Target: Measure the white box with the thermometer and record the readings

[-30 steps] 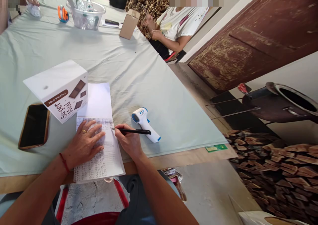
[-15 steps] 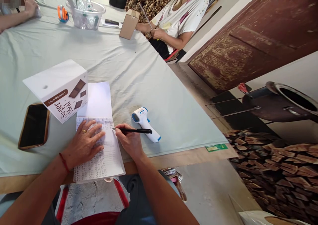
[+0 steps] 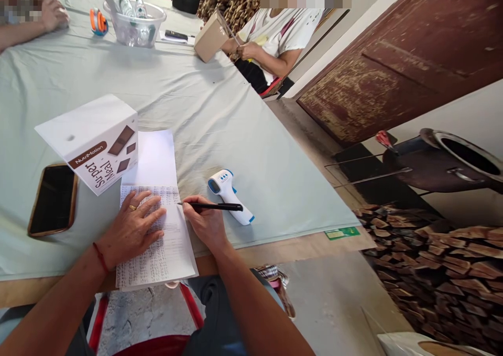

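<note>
An open notebook (image 3: pixel 173 246) lies at the table's near edge, its lower page covered with rows of handwriting and its upper page blank. My left hand (image 3: pixel 137 222) rests on the written page with fingers spread, a ring on one finger. In my right hand (image 3: pixel 204 219) is a black pen (image 3: pixel 222 206), its tip at the page's right side. A white and blue infrared thermometer (image 3: pixel 230 196) lies just right of the pen. Left of the notebook stands a white box (image 3: pixel 104 146) labelled NutriMotion, partly covering the blank page. A dark-screened phone (image 3: pixel 53 198) lies beside the box.
A clear tub (image 3: pixel 135 28) of bottles and an orange and blue tape roll (image 3: pixel 98 22) stand at the back. A person in a white shirt (image 3: pixel 275 36) holds a cardboard box (image 3: pixel 212 36). Another person's hand (image 3: pixel 54 14) rests far left. Stacked firewood (image 3: pixel 444 272) lies right.
The person across has tilted and shifted the cardboard box slightly. The other person's hand at far left has moved a little. My hands stay almost still, with the pen tip at the page.
</note>
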The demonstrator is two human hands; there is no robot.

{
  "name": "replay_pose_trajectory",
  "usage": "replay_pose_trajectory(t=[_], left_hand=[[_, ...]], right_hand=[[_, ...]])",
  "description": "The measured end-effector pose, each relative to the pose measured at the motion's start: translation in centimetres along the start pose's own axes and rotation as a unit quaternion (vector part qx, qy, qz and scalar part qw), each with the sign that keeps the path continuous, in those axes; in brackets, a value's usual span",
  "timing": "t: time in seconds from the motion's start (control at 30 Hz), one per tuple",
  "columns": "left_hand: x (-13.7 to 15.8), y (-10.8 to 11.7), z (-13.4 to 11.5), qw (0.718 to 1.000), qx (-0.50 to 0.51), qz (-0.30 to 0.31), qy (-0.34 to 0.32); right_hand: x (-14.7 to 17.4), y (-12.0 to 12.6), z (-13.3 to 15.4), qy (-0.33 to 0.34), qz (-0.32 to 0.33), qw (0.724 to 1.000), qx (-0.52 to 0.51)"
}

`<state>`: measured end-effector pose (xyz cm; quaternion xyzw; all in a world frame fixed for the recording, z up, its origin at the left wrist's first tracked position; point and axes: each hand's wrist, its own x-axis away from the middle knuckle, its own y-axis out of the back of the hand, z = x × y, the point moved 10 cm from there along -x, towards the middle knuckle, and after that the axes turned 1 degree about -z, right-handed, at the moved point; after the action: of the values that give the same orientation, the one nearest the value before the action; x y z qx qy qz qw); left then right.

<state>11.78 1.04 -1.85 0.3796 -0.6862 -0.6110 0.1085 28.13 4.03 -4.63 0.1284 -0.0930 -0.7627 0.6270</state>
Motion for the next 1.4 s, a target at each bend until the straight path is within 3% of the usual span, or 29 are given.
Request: replay_pose_trajectory(t=[1.4], left_hand=[[0.06,-0.13,0.24,1.000,0.011,0.002,0.011]], right_hand=[[0.01,0.49,0.08,-0.014,-0.010,1.000,0.015]])
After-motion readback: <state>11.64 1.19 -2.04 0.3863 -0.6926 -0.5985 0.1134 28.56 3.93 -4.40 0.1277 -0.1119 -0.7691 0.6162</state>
